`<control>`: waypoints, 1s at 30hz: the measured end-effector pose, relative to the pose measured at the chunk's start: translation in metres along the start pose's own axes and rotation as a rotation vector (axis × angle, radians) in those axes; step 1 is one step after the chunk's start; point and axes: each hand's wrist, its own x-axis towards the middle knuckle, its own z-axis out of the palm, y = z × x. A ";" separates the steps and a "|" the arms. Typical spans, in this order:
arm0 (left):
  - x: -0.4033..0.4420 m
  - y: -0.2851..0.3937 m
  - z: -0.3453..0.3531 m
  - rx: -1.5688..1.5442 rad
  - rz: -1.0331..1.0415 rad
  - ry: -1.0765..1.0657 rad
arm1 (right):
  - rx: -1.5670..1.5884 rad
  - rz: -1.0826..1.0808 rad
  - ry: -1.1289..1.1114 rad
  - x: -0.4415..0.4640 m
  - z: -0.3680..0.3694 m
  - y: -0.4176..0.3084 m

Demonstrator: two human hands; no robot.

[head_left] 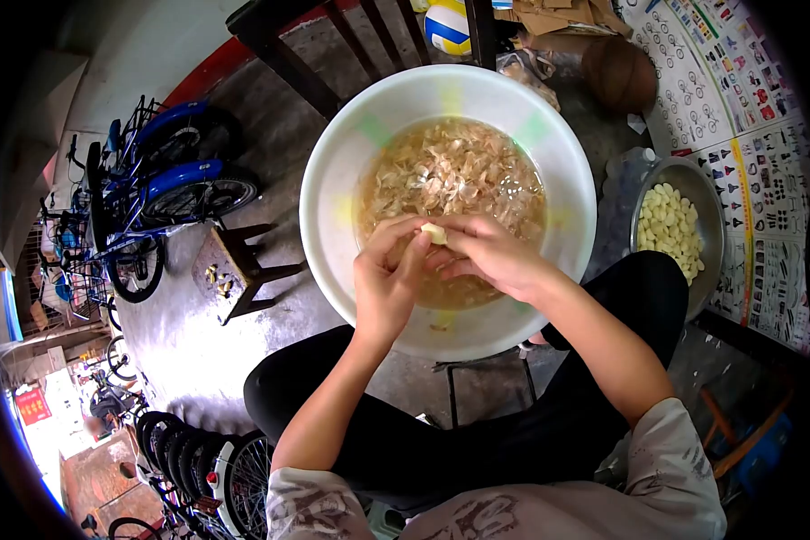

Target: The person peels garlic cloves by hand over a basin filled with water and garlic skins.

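1. Basin point(333, 261), wide, round, white plastic, with a dark slatted wooden chair point(283, 59) beyond it, a small brown wooden stool point(236, 259) at its left, and a round grey metal bowl point(711, 216) heaped with cream cloves point(668, 225) at its right.
2. Bare grey floor point(184, 324) opens left of the basin's rim, around the stool.
3. Tan papery skins point(468, 171) float in the basin's murky water point(450, 292).
4. Over the basin, my left hand point(391, 270) and right hand point(490, 256) pinch one smooth pale clove point(435, 233), fingertips point(418, 243) closed on it.
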 end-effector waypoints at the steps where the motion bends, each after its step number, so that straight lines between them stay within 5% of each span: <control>1: 0.001 0.001 -0.002 0.001 -0.001 0.000 | 0.106 0.048 -0.077 0.004 -0.007 0.002; 6: 0.004 0.019 -0.009 0.450 0.007 -0.132 | 0.355 0.141 -0.137 -0.001 -0.014 0.002; 10: 0.002 0.018 -0.007 0.531 0.149 -0.177 | -0.035 0.081 -0.017 -0.007 -0.009 -0.003; 13: 0.006 0.012 -0.013 0.121 -0.107 -0.086 | -0.181 0.029 0.052 -0.007 -0.017 -0.010; 15: 0.014 0.016 -0.029 -0.498 -0.443 -0.059 | -0.298 -0.033 0.079 -0.014 -0.028 -0.023; 17: 0.019 0.006 -0.034 -0.734 -0.501 -0.097 | -0.424 -0.122 0.129 -0.032 -0.051 -0.043; 18: 0.021 0.003 -0.036 -0.964 -0.562 -0.130 | -0.632 -0.334 0.199 -0.051 -0.052 -0.055; 20: 0.019 0.013 -0.028 -0.969 -0.571 -0.098 | -1.027 -0.539 0.352 -0.083 -0.085 -0.075; 22: 0.017 0.020 -0.024 -0.974 -0.581 -0.067 | -1.070 -0.415 0.606 -0.128 -0.093 -0.099; 25: 0.014 0.023 -0.023 -1.033 -0.559 -0.102 | -1.003 -0.533 0.779 -0.169 -0.178 -0.086; 28: 0.010 0.024 -0.022 -1.028 -0.557 -0.118 | -1.076 -0.265 0.900 -0.206 -0.237 -0.082; 30: 0.009 0.030 -0.016 -0.894 -0.502 -0.112 | -1.403 0.027 1.038 -0.213 -0.281 -0.064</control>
